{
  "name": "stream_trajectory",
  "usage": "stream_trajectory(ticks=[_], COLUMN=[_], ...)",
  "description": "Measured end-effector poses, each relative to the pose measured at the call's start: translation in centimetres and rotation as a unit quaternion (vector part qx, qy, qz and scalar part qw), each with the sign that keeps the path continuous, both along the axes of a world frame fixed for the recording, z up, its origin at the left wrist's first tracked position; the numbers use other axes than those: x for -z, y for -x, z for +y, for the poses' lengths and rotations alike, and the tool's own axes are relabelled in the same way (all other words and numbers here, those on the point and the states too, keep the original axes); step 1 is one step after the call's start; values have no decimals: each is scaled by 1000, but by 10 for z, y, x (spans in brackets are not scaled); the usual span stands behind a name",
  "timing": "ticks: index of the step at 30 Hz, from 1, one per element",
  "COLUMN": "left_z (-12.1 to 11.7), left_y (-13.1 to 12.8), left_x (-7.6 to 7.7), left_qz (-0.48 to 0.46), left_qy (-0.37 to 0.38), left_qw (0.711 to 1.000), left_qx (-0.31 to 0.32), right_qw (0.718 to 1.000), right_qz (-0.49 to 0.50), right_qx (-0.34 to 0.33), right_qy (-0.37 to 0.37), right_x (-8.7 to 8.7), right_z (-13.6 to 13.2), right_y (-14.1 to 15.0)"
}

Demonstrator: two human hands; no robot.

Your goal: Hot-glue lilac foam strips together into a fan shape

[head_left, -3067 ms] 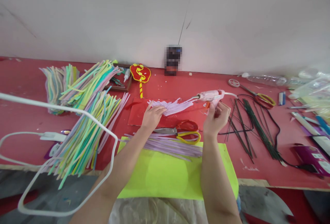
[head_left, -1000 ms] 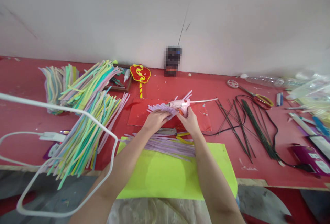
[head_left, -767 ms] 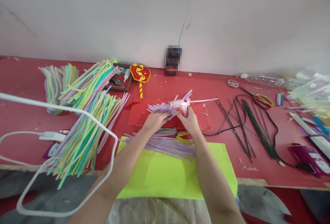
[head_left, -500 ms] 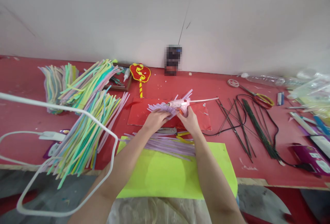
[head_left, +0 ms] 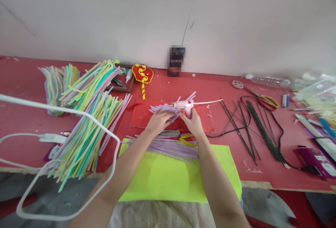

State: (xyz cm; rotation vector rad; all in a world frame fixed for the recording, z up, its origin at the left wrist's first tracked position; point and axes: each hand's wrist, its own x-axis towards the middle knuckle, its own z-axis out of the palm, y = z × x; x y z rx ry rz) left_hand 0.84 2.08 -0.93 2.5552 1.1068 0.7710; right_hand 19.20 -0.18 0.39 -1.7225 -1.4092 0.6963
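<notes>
My right hand [head_left: 192,120] grips a pink hot glue gun [head_left: 183,105], with a clear glue stick [head_left: 210,102] jutting from its back end toward the right. The gun's nozzle points left, over a cluster of short lilac pipe cleaners [head_left: 159,108]. Those pipe cleaners are held by my left hand [head_left: 158,121], its fingers curled against them; the fingertips are partly hidden. Beneath both hands lies a red board [head_left: 139,118]. Closer to me, yellow-handled pliers [head_left: 172,133] and a row of long lilac pipe cleaners [head_left: 168,149] rest by a lime-green sheet [head_left: 178,182].
Bundles of multicoloured pipe cleaners [head_left: 84,137] lie left, behind a white cable [head_left: 78,112] in the foreground. A red-and-yellow fan-shaped piece [head_left: 142,74] sits behind. Right are dark green stems [head_left: 262,130], scissors [head_left: 267,102], a black cord [head_left: 278,125] and a purple box [head_left: 316,161].
My left hand and the glue gun have shifted very slightly, the nozzle staying over the lilac cluster. Everything else stays put.
</notes>
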Motion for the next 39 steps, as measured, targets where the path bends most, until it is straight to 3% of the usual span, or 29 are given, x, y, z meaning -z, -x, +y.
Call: stream_trajectory(ticks=[4,7,10,12,14,19,23,28,34,39], left_z=[-7,-13,-15,-14,-10,-6,-7,-3,0,1], left_y=[0,2,1,-3,-9,-17,-14,-11,-6,-6], left_x=[-10,-16,-14,-8,-2,2,-3,-2,-3,-1], left_qz=[-65,-181,-298,-360,-414,-551,-594,-627,-626,-607], left_qy=[-20,-10,89,250,392,490,520,499,484,501], left_qw=[997,978,938,889,814,671,612,591,607,612], left_qx=[-38,-106,-152,-136,-109,-80,-53,-90,-75,-78], right_qw=[999,995,988,984,981,972,976,982,970,971], right_qz=[21,48,86,105,124,168,159,135,182,184], right_qx=[36,65,82,83,75,31,-29,-54,-89,-77], right_qy=[-21,-58,-95,-114,-131,-159,-146,-121,-135,-130], right_x=[-3,-1,3,5,4,-1,-3,-4,-4,-4], right_z=[-1,0,2,2,2,-1,-6,-10,-10,-10], right_y=[0,-2,-5,-6,-5,-2,0,1,0,-1])
